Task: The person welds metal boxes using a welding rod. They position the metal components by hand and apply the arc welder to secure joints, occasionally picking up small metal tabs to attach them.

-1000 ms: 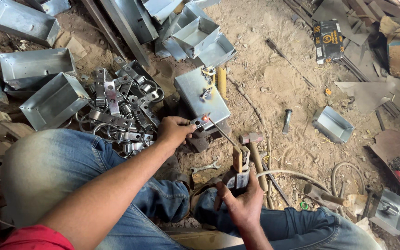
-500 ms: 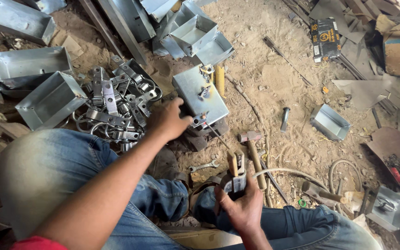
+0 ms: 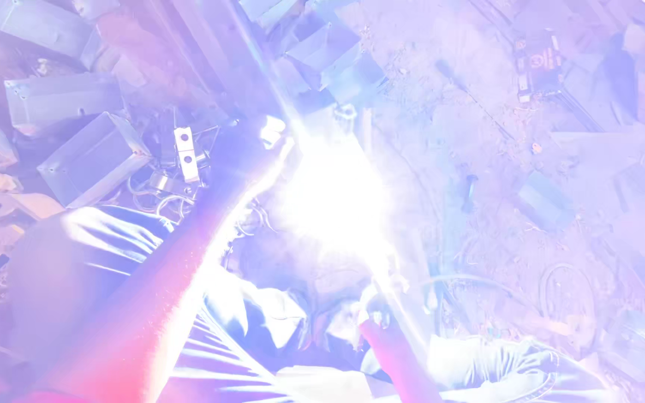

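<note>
The grey metal box [image 3: 341,190] on the dirt floor [image 3: 487,97] was almost lost inside a big white flash, so only its place in the middle of the picture could be made out. The left hand [image 3: 251,149] reached out to the edge of the flash, curled into a loose fist, but what it gripped could not be told. The right hand [image 3: 363,317] sat low, near the knees in blue jeans [image 3: 83,254], and the glare hid whether it was closed on anything.

The bright spark looked like joining work going on right then, so the job seemed to be in the middle, not finished. How much of the box was joined could not be seen.

A pile of small shiny metal clips [image 3: 177,160] lay just beside the left hand. More grey metal boxes [image 3: 65,101] lay to the far left, well apart from the flash. Everything else looked pale purple and washed out, and the right edge was blurry
</note>
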